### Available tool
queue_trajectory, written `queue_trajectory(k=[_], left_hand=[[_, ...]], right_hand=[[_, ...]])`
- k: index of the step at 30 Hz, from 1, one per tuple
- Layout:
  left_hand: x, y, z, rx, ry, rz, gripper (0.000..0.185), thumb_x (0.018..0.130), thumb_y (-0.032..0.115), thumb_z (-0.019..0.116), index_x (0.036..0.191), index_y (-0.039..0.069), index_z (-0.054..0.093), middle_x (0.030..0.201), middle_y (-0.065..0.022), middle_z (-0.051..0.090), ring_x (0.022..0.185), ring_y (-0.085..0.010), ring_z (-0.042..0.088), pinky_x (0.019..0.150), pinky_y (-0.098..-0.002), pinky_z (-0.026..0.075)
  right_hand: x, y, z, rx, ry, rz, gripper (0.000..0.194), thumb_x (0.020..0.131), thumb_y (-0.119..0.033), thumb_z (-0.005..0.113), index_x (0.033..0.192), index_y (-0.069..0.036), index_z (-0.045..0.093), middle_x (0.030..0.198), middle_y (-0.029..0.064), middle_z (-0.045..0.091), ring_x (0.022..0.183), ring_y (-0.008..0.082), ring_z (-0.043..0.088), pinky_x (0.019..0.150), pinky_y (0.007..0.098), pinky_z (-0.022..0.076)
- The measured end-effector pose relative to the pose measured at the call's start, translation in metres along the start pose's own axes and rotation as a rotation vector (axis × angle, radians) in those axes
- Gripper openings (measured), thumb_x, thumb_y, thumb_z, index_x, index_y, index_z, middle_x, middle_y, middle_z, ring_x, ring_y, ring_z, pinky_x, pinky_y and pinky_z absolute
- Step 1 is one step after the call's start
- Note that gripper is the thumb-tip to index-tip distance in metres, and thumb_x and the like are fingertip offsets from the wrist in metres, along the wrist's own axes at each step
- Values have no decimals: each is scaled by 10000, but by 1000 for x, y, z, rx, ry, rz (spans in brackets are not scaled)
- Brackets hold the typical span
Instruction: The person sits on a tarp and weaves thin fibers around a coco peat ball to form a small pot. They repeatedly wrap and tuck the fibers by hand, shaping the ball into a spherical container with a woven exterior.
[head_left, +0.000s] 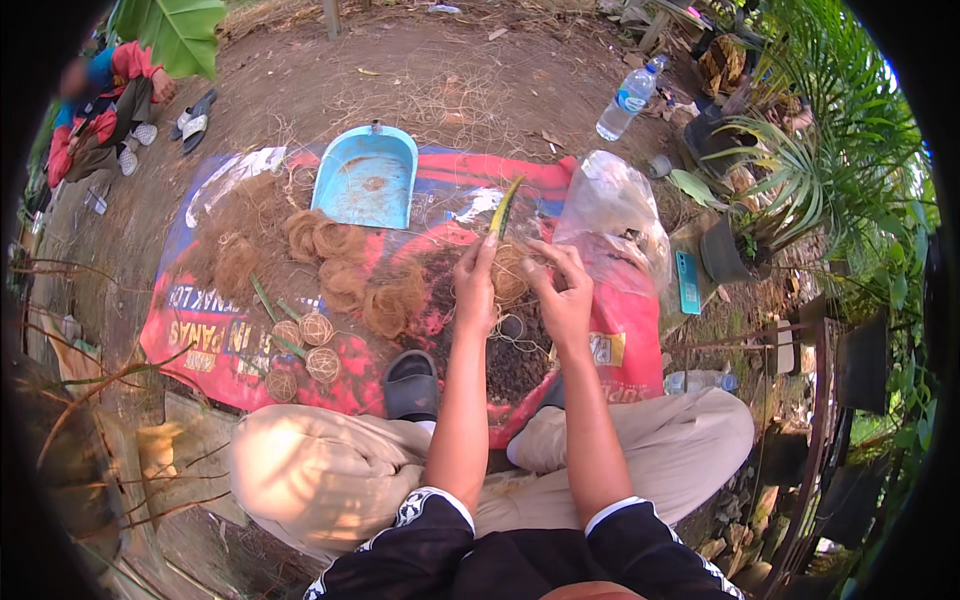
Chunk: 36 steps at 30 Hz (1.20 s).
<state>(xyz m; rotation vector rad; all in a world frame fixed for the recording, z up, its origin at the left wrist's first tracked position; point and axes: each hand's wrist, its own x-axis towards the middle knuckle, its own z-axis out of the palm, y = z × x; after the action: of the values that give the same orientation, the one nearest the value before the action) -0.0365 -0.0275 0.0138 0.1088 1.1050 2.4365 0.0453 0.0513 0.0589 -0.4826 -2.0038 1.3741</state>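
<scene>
My left hand (476, 281) holds a pointed green leaf with a yellow edge (504, 210), which looks like a snake plant leaf, upright between thumb and fingers. A ball of brown coconut fibre (510, 276) wound with thin string sits around or just behind the leaf's base, between my hands. My right hand (561, 285) is at the ball's right side, fingers bent and spread; whether it pinches the string cannot be made out. Loose string (517, 341) hangs below over a heap of dark soil (517, 371).
A printed red and blue sheet (630, 330) bears a light-blue dustpan (364, 180), fibre nests (341, 285), several string-wound balls (322, 364) and a clear plastic bag (611, 217). Near it are a phone (688, 281), a water bottle (628, 101) and potted plants (731, 247). Another person (101, 112) sits far left.
</scene>
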Motion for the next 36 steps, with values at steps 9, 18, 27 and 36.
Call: queue_trajectory(k=[9, 18, 27, 36], left_hand=[[-8, -1, 9, -36, -84, -87, 226, 932, 181, 581, 1036, -18, 611, 912, -62, 630, 772, -118, 635, 666, -261, 527], [-11, -1, 7, -82, -93, -129, 247, 886, 141, 583, 1075, -19, 584, 955, -90, 631, 815, -139, 634, 708, -281, 523], [-7, -5, -5, -135, -121, -179, 251, 877, 146, 619, 1055, -27, 579, 948, -107, 640, 823, -168, 663, 694, -283, 555], [-6, -1, -16, -11, -86, -234, 232, 844, 84, 660, 1025, -48, 597, 959, -131, 672, 814, -172, 674, 712, -308, 563]], right_hand=[[-1, 3, 6, 3, 67, 189, 167, 797, -127, 706, 919, -13, 701, 919, 94, 651, 831, 196, 625, 757, 301, 471], [-8, 4, 16, -222, 167, -130, 118, 819, -74, 672, 896, 14, 652, 837, 102, 637, 753, 209, 600, 690, 314, 465], [-1, 9, 11, -253, 141, -50, 168, 825, -139, 693, 934, -11, 680, 759, 88, 608, 679, 173, 553, 672, 293, 456], [14, 24, -59, -435, -566, 641, 332, 919, -302, 619, 1066, -7, 659, 757, 2, 626, 641, 100, 541, 581, 281, 440]])
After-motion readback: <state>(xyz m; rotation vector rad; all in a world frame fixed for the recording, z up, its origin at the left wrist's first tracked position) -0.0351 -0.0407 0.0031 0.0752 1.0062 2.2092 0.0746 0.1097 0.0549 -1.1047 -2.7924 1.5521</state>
